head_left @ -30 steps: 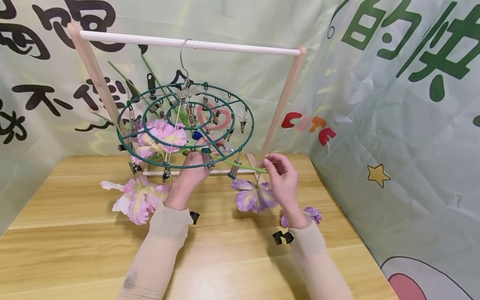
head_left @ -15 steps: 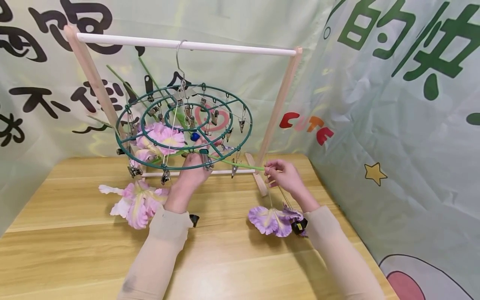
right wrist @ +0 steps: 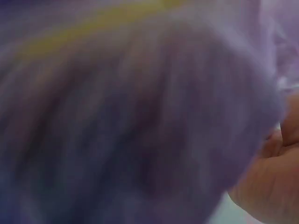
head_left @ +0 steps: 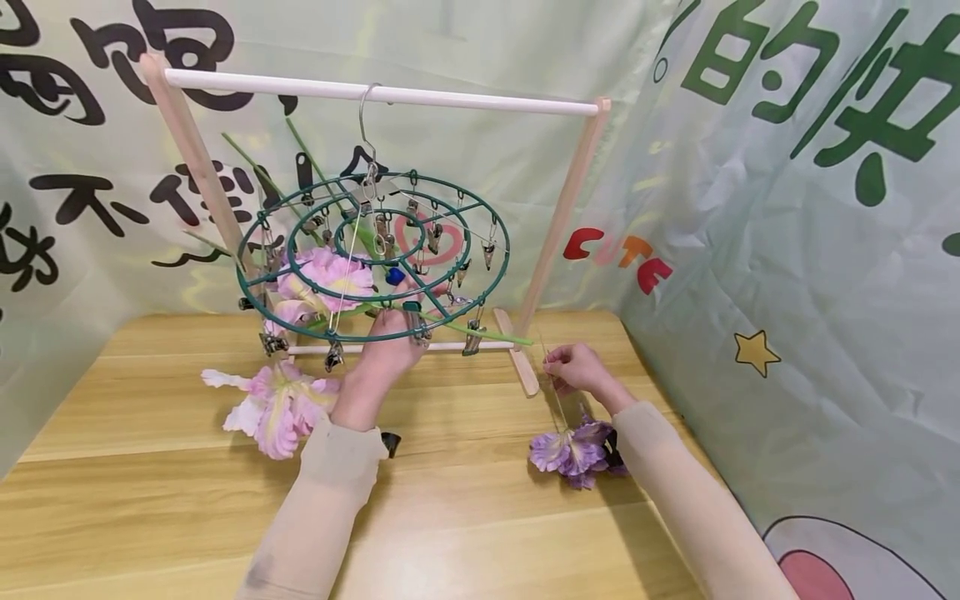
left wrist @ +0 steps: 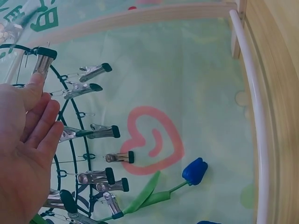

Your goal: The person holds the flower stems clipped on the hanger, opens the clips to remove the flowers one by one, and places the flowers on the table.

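Note:
A green round clip hanger (head_left: 360,338) with metal clips hangs in front of me. My left hand (head_left: 390,333) reaches under its front rim. In the left wrist view that hand pinches one green-tipped clip (left wrist: 44,60), thumb on its metal side, the other fingers extended. My right hand (head_left: 577,371) pinches a thin stem at the right, with purple artificial flowers (head_left: 570,450) hanging below it. A purple petal (right wrist: 140,116) fills most of the right wrist view. A green flower stem (head_left: 502,335) sticks out of the hanger's right side, its tip apart from my right hand.
The hanger's hook hangs on the white bar (head_left: 487,100) of a wooden stand. Pink flowers (head_left: 322,275) and a blue tulip (left wrist: 195,171) are among the clips. Another pink bloom (head_left: 277,408) hangs lower left, over the wooden table (head_left: 450,517). Printed cloth walls stand behind and right.
My right hand has let go of the green stem's end and moved down and right. The purple flowers have shifted down and right with it. The left hand has stayed at the hanger.

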{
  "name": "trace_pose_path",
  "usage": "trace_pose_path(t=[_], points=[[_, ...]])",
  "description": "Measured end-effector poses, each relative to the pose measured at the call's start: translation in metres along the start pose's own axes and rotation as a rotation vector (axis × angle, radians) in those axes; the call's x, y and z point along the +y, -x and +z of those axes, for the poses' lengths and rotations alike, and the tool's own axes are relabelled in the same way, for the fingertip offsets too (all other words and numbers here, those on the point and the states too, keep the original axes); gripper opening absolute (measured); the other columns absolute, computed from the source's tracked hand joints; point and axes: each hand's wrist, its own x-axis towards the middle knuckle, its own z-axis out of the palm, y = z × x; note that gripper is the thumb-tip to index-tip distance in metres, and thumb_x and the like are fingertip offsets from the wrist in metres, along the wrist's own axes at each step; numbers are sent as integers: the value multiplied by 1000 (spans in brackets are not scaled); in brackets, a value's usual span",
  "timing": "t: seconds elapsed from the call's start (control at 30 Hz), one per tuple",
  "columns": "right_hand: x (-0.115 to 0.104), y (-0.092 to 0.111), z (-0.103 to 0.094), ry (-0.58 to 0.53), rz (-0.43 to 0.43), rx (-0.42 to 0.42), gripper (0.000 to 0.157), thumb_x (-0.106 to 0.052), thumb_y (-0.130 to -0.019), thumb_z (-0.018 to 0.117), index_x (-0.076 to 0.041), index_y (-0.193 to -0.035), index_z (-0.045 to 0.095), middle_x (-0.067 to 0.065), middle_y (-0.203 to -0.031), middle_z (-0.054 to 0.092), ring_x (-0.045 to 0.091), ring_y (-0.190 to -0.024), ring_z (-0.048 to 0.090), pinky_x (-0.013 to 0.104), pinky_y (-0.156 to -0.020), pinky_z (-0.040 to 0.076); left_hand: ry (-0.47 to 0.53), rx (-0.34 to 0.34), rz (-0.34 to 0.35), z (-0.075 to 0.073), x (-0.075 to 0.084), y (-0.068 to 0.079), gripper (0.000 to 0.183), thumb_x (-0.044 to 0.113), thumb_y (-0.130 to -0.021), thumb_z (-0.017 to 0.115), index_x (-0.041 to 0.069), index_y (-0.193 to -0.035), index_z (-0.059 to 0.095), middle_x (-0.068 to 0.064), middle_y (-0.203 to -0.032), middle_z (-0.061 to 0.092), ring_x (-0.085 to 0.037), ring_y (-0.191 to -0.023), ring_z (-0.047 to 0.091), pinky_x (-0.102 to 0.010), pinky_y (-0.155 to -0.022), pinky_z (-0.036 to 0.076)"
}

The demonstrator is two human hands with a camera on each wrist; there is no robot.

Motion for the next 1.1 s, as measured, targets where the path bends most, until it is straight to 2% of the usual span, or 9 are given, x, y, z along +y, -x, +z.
trace_pose_path(t=[0.07,0.17,0.3,0.4,0.53,0.6,0.8,1.03,1.1], points=[[5,-2,1,28,4,5,21,-3,-102,63,14,-115,64,25,-98,70,20,-66,71,34,-59,64,26,-1,2,0,1,1,52,-1,-101,59,14,-150,52,-20,-164,36,-40,-103,70,-34,-60,52],[11,-6,2,54,20,4,20,-2,-101,64,14,-112,66,22,-94,71,17,-66,69,33,-60,64,45,4,17,1,3,3,60,-10,-94,58,14,-149,54,-19,-158,46,-39,-118,67,-36,-63,52],[20,-10,3,75,41,-10,18,-2,-99,67,13,-110,67,19,-92,72,17,-66,68,32,-60,63,25,38,66,5,3,6,48,3,-100,63,14,-147,58,-20,-153,53,-39,-99,73,-42,-66,54],[26,-12,3,94,46,-19,17,-2,-98,69,12,-108,67,18,-90,71,17,-66,67,31,-61,64,33,67,126,10,2,7,43,10,-103,65,10,-146,58,-19,-148,57,-37,-101,72,-45,-75,58],[31,-15,4,115,49,-20,17,-2,-96,71,11,-106,66,16,-88,71,17,-65,66,32,-60,63,61,43,140,15,3,9,44,10,-103,63,7,-146,54,-18,-144,58,-36,-122,65,-47,-93,59],[32,-17,4,124,49,-19,16,-2,-96,71,10,-105,66,16,-87,70,17,-64,66,32,-59,63,71,31,137,17,2,10,44,10,-103,63,9,-146,52,-18,-140,58,-37,-125,62,-50,-96,58],[32,-19,3,154,40,0,12,-1,-93,74,8,-98,67,15,-81,70,17,-63,66,32,-57,63,105,47,264,22,3,12,40,11,-104,62,6,-141,48,-18,-126,61,-34,-120,62,-50,-103,54],[31,-11,-3,163,13,-18,12,-1,-95,73,10,-98,69,16,-83,71,18,-65,67,33,-60,64,69,-16,122,25,8,20,48,24,-106,58,0,-146,45,-25,-145,51,-40,-139,48,-57,-115,43],[28,-8,-6,138,12,-14,15,-3,-96,71,11,-102,68,18,-86,71,21,-67,69,34,-61,64,74,-21,125,26,11,22,56,21,-106,60,-3,-152,38,-28,-151,46,-41,-144,43,-55,-120,37]])
